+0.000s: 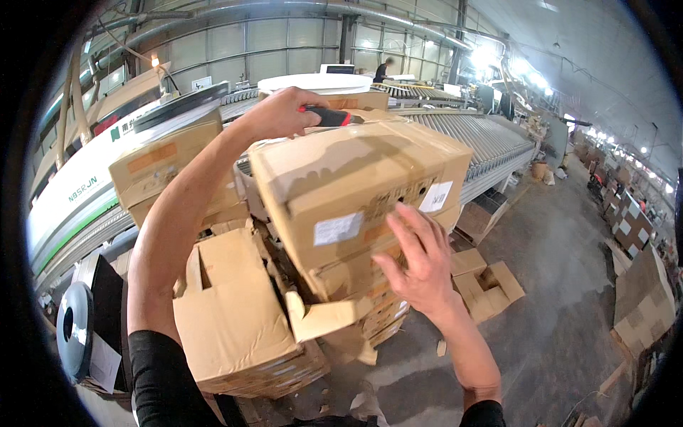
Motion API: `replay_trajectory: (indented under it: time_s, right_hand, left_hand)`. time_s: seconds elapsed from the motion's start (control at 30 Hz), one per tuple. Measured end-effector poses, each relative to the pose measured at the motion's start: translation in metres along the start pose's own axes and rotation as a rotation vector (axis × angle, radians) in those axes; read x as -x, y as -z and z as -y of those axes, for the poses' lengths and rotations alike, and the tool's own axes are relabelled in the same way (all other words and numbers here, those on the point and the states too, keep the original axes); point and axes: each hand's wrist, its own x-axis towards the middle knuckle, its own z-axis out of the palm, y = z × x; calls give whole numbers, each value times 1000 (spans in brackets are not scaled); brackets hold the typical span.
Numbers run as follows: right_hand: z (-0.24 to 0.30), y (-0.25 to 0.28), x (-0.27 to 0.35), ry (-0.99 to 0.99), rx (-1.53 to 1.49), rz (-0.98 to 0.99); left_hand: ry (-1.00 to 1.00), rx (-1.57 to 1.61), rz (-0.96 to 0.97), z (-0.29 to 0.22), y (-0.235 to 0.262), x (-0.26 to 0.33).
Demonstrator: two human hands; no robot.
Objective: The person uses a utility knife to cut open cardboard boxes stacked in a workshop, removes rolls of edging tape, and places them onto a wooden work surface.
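A large cardboard box [359,167] sits on top of a stack in front of me, with white labels on its near side. Above its far left edge, my left hand [281,114] is closed around a black and red utility knife [329,117], whose tip is at the far part of the box top. My right hand [420,267] has its fingers apart near the box's front face, close to the white label [436,197]. Whether the fingertips touch the cardboard cannot be made out. Below hangs a torn cardboard flap [320,318].
A roller conveyor [477,139] runs behind the stack. Left of it stands another stacked box [235,306], and a white machine with a green stripe [82,203]. An opened carton [491,288] lies on the floor [548,285] to the right. A person [382,71] is far back.
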Motion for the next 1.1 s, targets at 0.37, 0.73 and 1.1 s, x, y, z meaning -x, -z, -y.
replay_trajectory:
  time_s: [0.37,0.73,1.1]
  right_hand:
    - [-112,-60,-44,138,-69,-72]
    - [-109,-61,-43,117,-62,-55]
    - [-91,-47,-54,108,-51,33]
  left_hand:
    - [-52,-111,165,3,-106,-210]
    - [-60,-184,347,29,-26,-166]
    - [342,-232,247,36,87,28]
